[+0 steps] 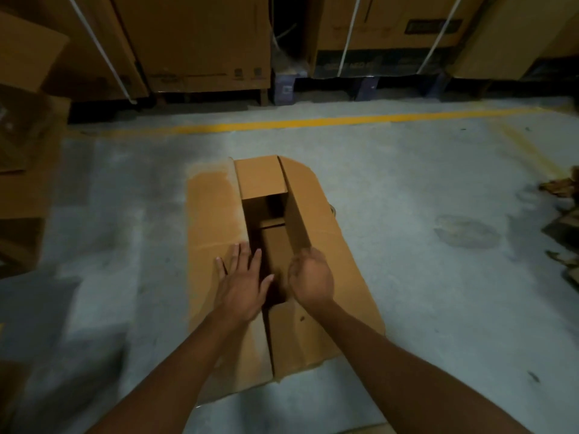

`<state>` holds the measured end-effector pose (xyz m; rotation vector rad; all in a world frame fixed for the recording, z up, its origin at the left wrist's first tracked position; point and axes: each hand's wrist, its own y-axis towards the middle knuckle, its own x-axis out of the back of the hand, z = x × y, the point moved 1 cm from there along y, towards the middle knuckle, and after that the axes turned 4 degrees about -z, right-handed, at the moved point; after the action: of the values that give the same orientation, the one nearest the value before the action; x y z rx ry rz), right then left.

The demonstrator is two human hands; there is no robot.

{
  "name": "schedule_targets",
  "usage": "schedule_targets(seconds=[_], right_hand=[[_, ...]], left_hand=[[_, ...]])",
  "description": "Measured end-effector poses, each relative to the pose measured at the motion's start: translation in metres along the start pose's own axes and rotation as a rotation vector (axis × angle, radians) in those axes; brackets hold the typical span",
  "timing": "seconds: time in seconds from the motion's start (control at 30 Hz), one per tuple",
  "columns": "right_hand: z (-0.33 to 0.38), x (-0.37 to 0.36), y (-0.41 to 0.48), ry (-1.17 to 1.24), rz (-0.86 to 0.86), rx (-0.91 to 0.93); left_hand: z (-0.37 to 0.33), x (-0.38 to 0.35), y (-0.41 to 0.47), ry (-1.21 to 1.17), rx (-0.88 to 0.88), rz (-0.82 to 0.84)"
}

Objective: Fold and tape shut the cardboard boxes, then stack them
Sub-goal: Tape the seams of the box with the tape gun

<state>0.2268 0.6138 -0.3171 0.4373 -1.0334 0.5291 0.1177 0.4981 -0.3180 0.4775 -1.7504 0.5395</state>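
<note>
A brown cardboard box (pixel 326 227) stands on the concrete floor in the middle of the view, its top partly open. Its two long flaps lean toward each other with a dark gap between them, and a short end flap (pixel 261 178) is folded down at the far end. My left hand (pixel 242 285) lies flat, fingers spread, on the left long flap (pixel 213 220). My right hand (pixel 310 277) is curled around the inner edge of the right long flap near its close end. No tape is visible.
Large strapped cartons (pixel 194 42) on pallets line the far wall beyond a yellow floor line (pixel 313 122). More cardboard boxes (pixel 25 145) stand at the left edge. Torn cardboard scraps (pixel 560 208) lie at the right edge.
</note>
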Motion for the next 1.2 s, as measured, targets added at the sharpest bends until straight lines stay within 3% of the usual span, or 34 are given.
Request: schedule_targets(seconds=[0.17,0.27,0.37,0.53,0.73,0.83,1.0,1.07,1.2], right_hand=[[-0.062,0.017,0.021,0.089,0.069,-0.280],[-0.099,0.023,0.018,0.234,0.276,-0.531],[-0.114,0.032,0.015,0.361,0.437,-0.619],[-0.107,0.064,0.023,0.238,0.232,-0.590],[-0.063,0.119,0.023,0.077,0.039,-0.419],[-0.021,0.132,0.017,0.023,0.068,-0.257],[0.055,0.108,-0.023,-0.148,0.321,0.074],[0.063,0.078,-0.048,-0.195,0.417,0.169],[0.051,0.027,-0.082,-0.391,0.815,0.223]], left_hand=[[-0.044,-0.006,0.022,0.043,0.011,0.004],[-0.056,-0.010,0.025,0.082,0.110,-0.003],[-0.057,-0.010,0.027,0.080,0.111,0.029],[-0.051,0.005,0.028,0.062,0.126,0.056],[-0.024,0.020,0.014,0.148,0.103,0.113],[-0.012,0.019,0.000,0.047,0.061,0.093],[0.010,0.016,-0.029,-0.066,0.085,-0.087],[0.023,0.012,-0.045,-0.015,0.096,-0.053],[0.047,0.006,-0.059,0.081,0.073,0.074]])
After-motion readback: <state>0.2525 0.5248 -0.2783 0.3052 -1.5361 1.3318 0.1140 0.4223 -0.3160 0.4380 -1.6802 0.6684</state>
